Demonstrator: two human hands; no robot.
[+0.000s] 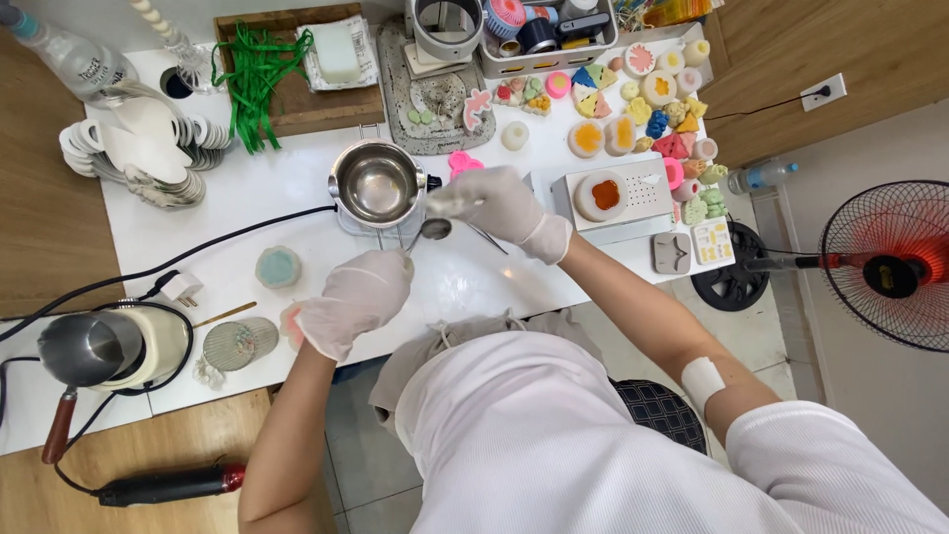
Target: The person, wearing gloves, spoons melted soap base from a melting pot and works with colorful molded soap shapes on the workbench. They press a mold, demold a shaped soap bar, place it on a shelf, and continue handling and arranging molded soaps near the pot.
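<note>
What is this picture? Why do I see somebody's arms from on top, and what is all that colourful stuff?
There is no machine here, just a person at work. The one picture comes from a camera worn on the person's head, looking down, so you see their arms and white top from above.

Both hands wear thin white gloves. The left hand holds a small metal spoon by its handle. The right hand is just beside a shiny metal pot and grips something small and pale; I cannot tell what it is.

The pot stands on a white table. Around it lie many little coloured shapes, a bundle of green ribbon, a stack of white lids, and a white scale with an orange round piece on it. A fan stands on the floor.
</note>
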